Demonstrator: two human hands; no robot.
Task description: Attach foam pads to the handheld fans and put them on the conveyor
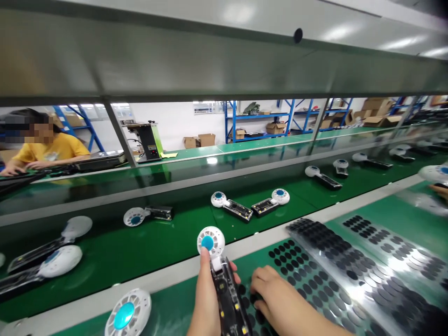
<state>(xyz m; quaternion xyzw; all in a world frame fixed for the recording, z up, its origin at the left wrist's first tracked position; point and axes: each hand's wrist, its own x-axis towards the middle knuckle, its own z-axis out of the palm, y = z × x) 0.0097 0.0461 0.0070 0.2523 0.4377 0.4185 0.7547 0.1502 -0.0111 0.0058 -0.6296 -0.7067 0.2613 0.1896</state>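
Observation:
My left hand (206, 291) is wrapped round the black handle (229, 298) of a device with a white round head (210, 241). Its thumb lies against the head by the blue centre, and yellow squares show along the handle. My right hand (275, 296) is just to the right, fingers curled down onto a sheet of black round stickers (294, 261). Whatever is between those fingertips is hidden. Another white head with a blue centre (128, 313) lies at the bench's front left.
Several similar devices (238, 210) lie along the green conveyor belt (189, 247) beyond the pale rail. More sticker sheets (336, 252) cover the right of the bench. A co-worker in a yellow top (58, 149) sits far left; another person's hand (439, 189) shows at right. A metal canopy (175, 60) hangs overhead.

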